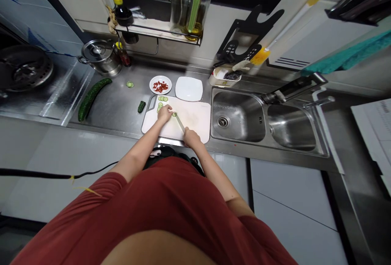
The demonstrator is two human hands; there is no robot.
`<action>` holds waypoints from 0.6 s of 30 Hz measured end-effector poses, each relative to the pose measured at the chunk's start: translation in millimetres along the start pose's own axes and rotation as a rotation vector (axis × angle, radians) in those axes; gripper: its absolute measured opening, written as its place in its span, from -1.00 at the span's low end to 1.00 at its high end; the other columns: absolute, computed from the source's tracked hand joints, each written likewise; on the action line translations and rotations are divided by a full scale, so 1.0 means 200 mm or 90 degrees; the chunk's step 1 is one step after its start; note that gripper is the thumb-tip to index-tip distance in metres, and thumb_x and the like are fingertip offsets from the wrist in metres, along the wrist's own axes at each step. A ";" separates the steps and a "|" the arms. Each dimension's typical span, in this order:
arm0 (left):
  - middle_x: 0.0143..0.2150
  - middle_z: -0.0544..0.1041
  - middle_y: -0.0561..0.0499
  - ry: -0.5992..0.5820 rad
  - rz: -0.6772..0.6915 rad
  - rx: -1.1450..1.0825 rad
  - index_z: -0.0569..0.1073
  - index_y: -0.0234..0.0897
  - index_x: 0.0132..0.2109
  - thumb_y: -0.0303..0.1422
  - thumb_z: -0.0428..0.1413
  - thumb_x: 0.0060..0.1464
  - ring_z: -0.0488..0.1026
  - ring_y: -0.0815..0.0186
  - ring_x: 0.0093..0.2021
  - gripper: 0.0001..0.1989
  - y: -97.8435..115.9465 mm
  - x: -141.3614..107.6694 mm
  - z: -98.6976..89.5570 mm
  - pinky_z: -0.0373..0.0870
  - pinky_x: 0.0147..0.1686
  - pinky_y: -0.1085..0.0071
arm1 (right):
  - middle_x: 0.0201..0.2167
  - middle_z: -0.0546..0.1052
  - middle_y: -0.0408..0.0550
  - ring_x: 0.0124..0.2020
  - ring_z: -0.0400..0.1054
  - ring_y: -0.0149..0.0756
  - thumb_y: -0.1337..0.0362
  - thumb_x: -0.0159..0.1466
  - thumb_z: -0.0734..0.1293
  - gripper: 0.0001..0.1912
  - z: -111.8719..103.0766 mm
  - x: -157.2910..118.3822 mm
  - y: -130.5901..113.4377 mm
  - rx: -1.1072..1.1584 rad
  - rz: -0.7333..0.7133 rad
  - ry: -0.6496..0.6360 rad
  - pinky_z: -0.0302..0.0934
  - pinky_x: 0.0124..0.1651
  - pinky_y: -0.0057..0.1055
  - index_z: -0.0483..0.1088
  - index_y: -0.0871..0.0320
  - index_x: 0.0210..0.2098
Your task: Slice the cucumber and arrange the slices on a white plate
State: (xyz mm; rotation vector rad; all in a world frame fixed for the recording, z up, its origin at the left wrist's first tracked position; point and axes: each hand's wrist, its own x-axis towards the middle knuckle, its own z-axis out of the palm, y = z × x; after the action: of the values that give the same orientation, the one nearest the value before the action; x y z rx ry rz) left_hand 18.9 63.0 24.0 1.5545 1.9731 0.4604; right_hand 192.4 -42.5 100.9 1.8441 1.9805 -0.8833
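Observation:
My right hand (191, 136) is closed round the handle of a knife (179, 123), whose blade points up and left over the white cutting board (200, 120). Beside the blade tip, my left hand (165, 113) has its fingers bent together on the board; what they hold, if anything, is too small to tell. A small green slice (174, 114) lies by the tip. Several cucumber slices (163, 99) rest at the board's upper left, partly behind my left hand. Left of the board are a short cucumber piece (141, 106) and a whole cucumber (91, 97).
Behind the board stand a plate of chopped red pieces (160, 85) and a white square plate (188, 88). More slices (130, 84) lie further left, near a lidded pot (102, 57). A double sink (241, 114) is at the right; a bottle rack (159, 33) hangs above.

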 end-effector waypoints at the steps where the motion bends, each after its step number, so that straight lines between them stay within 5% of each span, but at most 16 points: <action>1: -0.28 0.47 0.02 0.000 0.001 -0.001 0.43 -0.15 -0.21 -0.36 0.17 -0.01 0.42 0.24 -0.21 -0.84 0.00 0.00 0.00 0.26 -0.22 0.41 | -0.14 0.48 0.21 -0.11 0.41 -0.07 0.36 0.32 0.09 -0.73 0.01 -0.01 0.01 -0.001 -0.001 0.000 0.26 -0.17 -0.27 0.21 0.21 -0.01; 18: -0.27 0.47 0.03 -0.015 0.011 0.023 0.43 -0.16 -0.16 -0.36 0.15 0.01 0.42 0.27 -0.19 -0.81 0.00 0.01 -0.01 0.24 -0.19 0.43 | -0.14 0.48 0.20 -0.12 0.41 -0.04 0.37 0.30 0.09 -0.72 0.04 -0.01 0.02 0.002 0.003 0.000 0.27 -0.19 -0.26 0.21 0.21 -0.01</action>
State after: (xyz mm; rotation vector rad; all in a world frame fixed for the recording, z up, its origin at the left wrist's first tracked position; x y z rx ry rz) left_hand 18.1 64.7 25.1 1.5928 1.9612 0.4131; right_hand 195.0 -48.8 95.3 1.8511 1.9746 -0.8857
